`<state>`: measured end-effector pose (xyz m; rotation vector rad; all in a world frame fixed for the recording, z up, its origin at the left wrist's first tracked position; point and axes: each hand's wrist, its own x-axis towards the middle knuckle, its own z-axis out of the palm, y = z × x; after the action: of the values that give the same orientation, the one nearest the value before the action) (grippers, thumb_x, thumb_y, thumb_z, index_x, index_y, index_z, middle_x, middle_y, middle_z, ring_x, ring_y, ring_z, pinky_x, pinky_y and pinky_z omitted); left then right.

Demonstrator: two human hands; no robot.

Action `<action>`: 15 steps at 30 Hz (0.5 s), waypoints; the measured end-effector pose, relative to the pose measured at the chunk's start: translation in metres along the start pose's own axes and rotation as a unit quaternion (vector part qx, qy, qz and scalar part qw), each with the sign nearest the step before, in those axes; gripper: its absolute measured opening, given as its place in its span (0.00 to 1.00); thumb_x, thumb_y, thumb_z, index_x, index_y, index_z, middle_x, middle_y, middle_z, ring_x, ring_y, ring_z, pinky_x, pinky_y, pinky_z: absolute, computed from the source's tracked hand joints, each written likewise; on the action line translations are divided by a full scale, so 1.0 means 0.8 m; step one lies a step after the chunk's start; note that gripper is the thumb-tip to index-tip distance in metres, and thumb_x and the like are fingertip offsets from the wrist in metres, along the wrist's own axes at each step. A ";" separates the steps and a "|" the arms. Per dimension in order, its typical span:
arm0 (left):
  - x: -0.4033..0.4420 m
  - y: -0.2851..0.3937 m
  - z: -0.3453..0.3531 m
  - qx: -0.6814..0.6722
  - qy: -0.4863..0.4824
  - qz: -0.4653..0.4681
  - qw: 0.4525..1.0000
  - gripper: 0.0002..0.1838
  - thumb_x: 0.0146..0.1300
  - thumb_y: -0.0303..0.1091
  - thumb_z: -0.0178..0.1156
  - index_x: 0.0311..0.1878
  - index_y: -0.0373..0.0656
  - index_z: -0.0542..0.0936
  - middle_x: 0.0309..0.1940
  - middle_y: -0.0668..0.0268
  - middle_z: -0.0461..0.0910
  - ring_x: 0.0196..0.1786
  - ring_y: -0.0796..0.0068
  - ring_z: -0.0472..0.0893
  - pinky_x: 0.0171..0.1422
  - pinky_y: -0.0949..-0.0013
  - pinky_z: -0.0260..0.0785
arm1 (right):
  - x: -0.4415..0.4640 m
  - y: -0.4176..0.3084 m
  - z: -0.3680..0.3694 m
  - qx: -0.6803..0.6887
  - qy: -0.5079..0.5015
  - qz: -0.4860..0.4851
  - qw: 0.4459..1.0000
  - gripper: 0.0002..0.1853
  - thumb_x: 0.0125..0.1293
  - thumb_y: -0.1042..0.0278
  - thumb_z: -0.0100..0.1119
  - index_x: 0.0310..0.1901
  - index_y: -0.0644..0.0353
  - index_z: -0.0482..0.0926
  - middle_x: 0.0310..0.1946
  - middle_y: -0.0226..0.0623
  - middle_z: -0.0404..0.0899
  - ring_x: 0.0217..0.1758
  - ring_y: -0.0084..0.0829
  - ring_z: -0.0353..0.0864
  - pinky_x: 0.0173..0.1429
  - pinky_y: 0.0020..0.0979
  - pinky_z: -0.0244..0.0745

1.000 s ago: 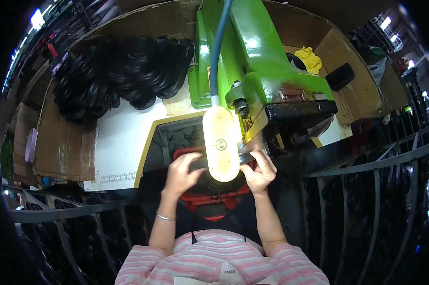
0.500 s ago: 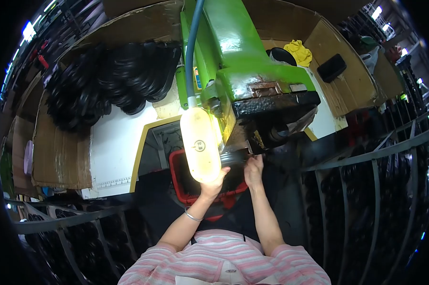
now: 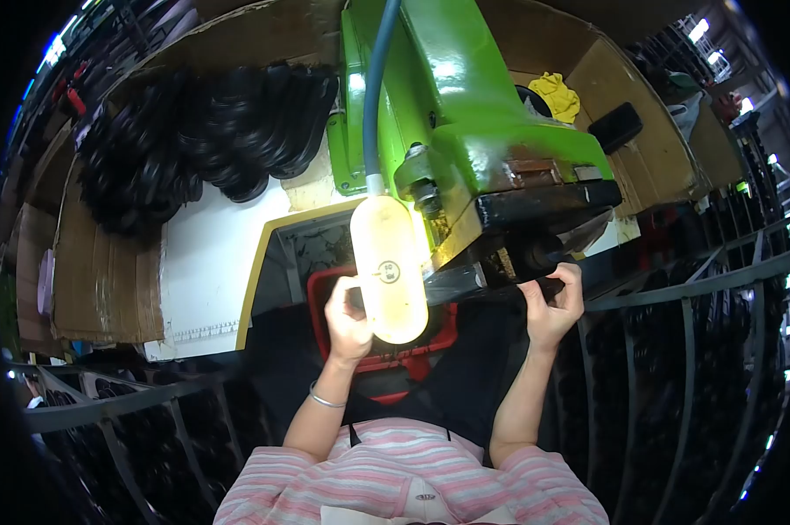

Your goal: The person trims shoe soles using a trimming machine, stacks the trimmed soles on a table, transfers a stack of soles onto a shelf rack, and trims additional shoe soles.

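Note:
A black shoe sole point(image 3: 456, 284) spans the space between my two hands, under the head of a green machine point(image 3: 517, 144). My left hand point(image 3: 348, 325) is closed on the sole's left end, partly behind the lit oval lamp point(image 3: 388, 306). At the other end, my right hand point(image 3: 552, 311) pinches the dark edge between thumb and fingers, just under the machine's black front. The lamp and machine head hide much of the sole. Below it sits a red crate point(image 3: 386, 360).
Several black soles point(image 3: 228, 131) are piled on the white table point(image 3: 207, 280) at left, inside a cardboard wall point(image 3: 106, 271). A yellow cloth point(image 3: 554, 96) and a dark phone-like object point(image 3: 615, 127) lie in the right carton. Metal racks point(image 3: 688, 293) flank me.
My hands have moved apart, the left one leftward and the right one rightward and up. The sole now stretches wider between them. The view has shifted slightly.

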<state>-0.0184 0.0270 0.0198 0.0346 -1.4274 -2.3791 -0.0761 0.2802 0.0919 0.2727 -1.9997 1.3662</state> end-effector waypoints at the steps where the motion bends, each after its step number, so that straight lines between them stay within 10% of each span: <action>1: -0.001 0.010 -0.006 -0.037 0.010 -0.017 0.999 0.20 0.51 0.23 0.72 0.44 0.37 0.72 0.42 0.63 0.78 0.45 0.76 0.78 0.54 0.72 0.71 | 0.000 -0.004 0.006 -0.004 -0.018 -0.024 1.000 0.23 0.41 0.73 0.80 0.36 0.61 0.74 0.34 0.34 0.72 0.37 0.30 0.72 0.42 0.28 0.69; 10: -0.013 0.054 -0.106 -0.194 0.006 -0.015 0.981 0.16 0.55 0.24 0.69 0.39 0.42 0.70 0.40 0.61 0.77 0.61 0.47 0.76 0.59 0.50 0.76 | -0.046 -0.051 0.103 0.143 -0.057 0.049 0.987 0.32 0.35 0.74 0.84 0.39 0.61 0.69 0.34 0.34 0.71 0.34 0.29 0.74 0.43 0.30 0.73; 15: -0.045 0.053 -0.102 0.072 -0.104 0.112 0.986 0.17 0.46 0.17 0.71 0.32 0.43 0.73 0.36 0.57 0.83 0.54 0.50 0.81 0.57 0.49 0.76 | -0.107 -0.035 0.110 0.194 -0.039 0.184 0.963 0.46 0.54 0.80 0.69 0.70 0.65 0.49 0.63 0.43 0.61 0.62 0.33 0.64 0.69 0.34 0.58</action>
<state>0.0442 -0.0487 0.0101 -0.3294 -1.6027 -2.1446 -0.0348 0.1733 0.0394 0.1330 -1.8947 2.0161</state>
